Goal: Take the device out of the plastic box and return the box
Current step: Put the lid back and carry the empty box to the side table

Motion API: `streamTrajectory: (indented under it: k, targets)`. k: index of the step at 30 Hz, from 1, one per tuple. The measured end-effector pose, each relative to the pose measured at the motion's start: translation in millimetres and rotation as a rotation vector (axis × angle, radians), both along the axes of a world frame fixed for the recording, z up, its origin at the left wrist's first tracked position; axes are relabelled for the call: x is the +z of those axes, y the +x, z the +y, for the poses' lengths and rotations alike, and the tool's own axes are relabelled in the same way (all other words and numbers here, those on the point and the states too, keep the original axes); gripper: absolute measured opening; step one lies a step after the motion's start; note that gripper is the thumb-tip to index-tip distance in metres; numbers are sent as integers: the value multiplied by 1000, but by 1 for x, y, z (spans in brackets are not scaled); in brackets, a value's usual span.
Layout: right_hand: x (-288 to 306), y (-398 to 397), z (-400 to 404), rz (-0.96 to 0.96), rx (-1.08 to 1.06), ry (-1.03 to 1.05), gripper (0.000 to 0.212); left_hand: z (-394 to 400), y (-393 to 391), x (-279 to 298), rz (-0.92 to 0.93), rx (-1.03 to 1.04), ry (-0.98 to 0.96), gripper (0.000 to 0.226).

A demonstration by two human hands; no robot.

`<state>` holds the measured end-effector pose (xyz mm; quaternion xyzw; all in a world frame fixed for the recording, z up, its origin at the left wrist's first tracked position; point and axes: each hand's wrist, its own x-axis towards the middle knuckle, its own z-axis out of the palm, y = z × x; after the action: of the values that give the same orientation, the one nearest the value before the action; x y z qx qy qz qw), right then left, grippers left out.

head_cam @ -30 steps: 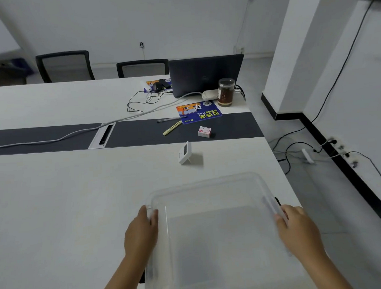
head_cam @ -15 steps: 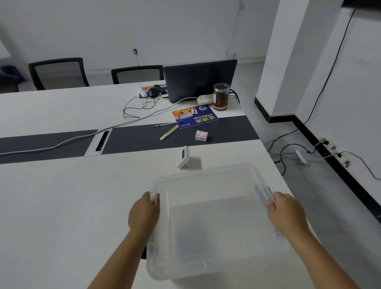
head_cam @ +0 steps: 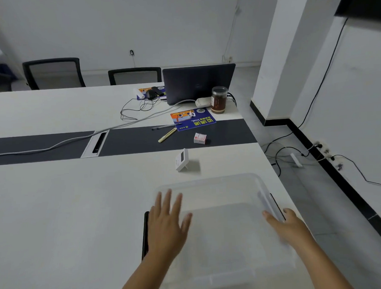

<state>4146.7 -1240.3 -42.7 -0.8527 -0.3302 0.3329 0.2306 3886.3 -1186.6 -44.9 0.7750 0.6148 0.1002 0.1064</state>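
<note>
The clear plastic box (head_cam: pixel 211 185) rests on the white table near its right front corner, and nothing shows inside it. A small white device (head_cam: pixel 182 160) with a screen stands propped on its kickstand just beyond the box. My left hand (head_cam: pixel 168 221) hovers over the box's left rim with fingers spread, holding nothing. My right hand (head_cam: pixel 286 224) is at the box's right rim, fingers loose against the wall; no firm grip shows.
A dark laptop (head_cam: pixel 199 82), a brown jar (head_cam: pixel 218 99), a blue pad (head_cam: pixel 193 119), pens (head_cam: pixel 167 134) and a small red-white carton (head_cam: pixel 199 138) lie further back. A dark strip (head_cam: pixel 54 146) with a cable crosses the table. Floor and cables are to the right.
The box has come down onto the table. My left hand let go of the left rim and opened; my right hand loosened at the right rim.
</note>
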Motion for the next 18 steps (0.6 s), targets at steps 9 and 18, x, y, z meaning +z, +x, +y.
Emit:
streamTrajectory:
  k: [9, 18]
  targets:
    - [12, -18, -14, -536, 8, 41, 49, -12, 14, -1, 37, -97, -173, 126]
    - [8, -14, -14, -452, 101, 120, 45, -13, 17, -3, -24, -71, -152, 119]
